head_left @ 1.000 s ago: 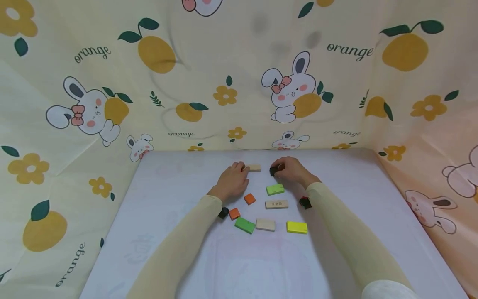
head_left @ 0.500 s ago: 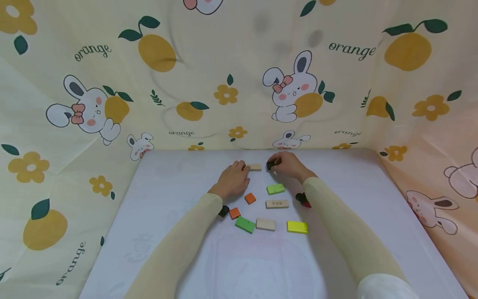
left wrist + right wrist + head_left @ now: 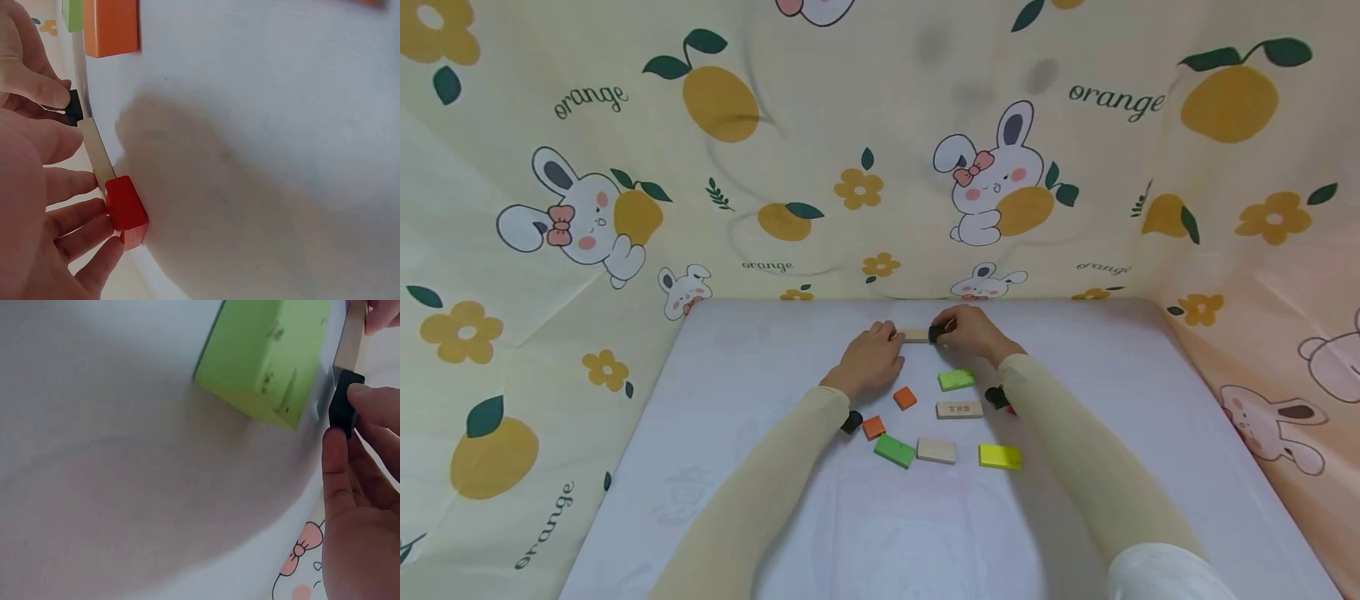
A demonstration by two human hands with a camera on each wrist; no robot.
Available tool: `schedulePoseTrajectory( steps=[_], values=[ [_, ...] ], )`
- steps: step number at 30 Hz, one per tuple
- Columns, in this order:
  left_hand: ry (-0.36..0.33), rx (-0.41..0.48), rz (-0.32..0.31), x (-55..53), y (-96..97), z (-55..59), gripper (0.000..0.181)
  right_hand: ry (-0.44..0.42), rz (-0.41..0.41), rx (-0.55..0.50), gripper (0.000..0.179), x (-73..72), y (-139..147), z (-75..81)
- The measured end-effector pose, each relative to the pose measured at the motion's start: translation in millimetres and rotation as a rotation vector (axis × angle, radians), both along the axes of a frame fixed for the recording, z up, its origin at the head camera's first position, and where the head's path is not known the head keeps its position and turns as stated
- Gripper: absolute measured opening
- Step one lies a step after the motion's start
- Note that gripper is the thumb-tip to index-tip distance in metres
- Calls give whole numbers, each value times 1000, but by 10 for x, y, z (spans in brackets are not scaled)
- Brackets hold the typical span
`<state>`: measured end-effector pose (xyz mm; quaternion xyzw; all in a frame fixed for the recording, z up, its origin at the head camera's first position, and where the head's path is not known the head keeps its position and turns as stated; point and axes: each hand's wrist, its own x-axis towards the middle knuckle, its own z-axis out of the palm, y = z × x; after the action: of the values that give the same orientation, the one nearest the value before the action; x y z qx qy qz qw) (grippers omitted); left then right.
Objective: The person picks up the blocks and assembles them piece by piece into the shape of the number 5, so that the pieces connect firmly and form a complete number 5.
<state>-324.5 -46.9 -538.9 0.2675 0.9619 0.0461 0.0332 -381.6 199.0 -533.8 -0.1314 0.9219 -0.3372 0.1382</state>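
Observation:
Near the table's far edge lies a plain wooden block [image 3: 915,336]. My left hand [image 3: 871,358] covers its left end. In the left wrist view a red block [image 3: 127,203] stands at that end, and my left fingers [image 3: 78,236] touch the back of both blocks. My right hand [image 3: 972,332] pinches a small black block [image 3: 342,403] between thumb and fingertips. The black block sits right at the wooden block's right end, in line with it. Under the left hand, the red block is hidden in the head view.
Nearer me lie lime [image 3: 957,381], engraved wooden [image 3: 959,410], orange [image 3: 905,397], dark green [image 3: 895,451], plain wooden [image 3: 936,451] and yellow [image 3: 1000,457] blocks. One black piece [image 3: 852,422] is beside the left sleeve; another black piece [image 3: 997,397] is by the right. Patterned cloth [image 3: 820,167] hangs behind.
My right hand has moved left with the black block, closing the gap to the wooden block's right end. The left hand has stayed in place.

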Motion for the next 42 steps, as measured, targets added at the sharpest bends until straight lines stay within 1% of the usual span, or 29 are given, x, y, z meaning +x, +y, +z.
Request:
schedulePoseTrajectory(
  steps=[8, 16, 20, 26, 33, 37, 42],
  values=[
    [9, -8, -7, 7, 13, 32, 53, 8, 11, 28, 32, -12, -37, -24],
    [22, -17, -6, 5, 15, 41, 52, 14, 18, 36, 32, 29, -69, 16],
    [11, -18, -5, 3, 31, 44, 51, 11, 15, 42, 33, 57, -68, 30],
    [-4, -63, -7, 1, 72, 73, 51, 9, 10, 44, 34, 61, -59, 26],
    [13, -100, -24, -15, 78, 62, 51, 18, 5, 39, 33, 79, -69, 10],
    [14, -91, -29, -34, 59, 54, 51, 12, 2, 22, 33, 79, -71, -15],
    [-4, -57, -39, -73, 38, 88, 50, 24, 3, 14, 32, 56, -84, -57]
  ],
)
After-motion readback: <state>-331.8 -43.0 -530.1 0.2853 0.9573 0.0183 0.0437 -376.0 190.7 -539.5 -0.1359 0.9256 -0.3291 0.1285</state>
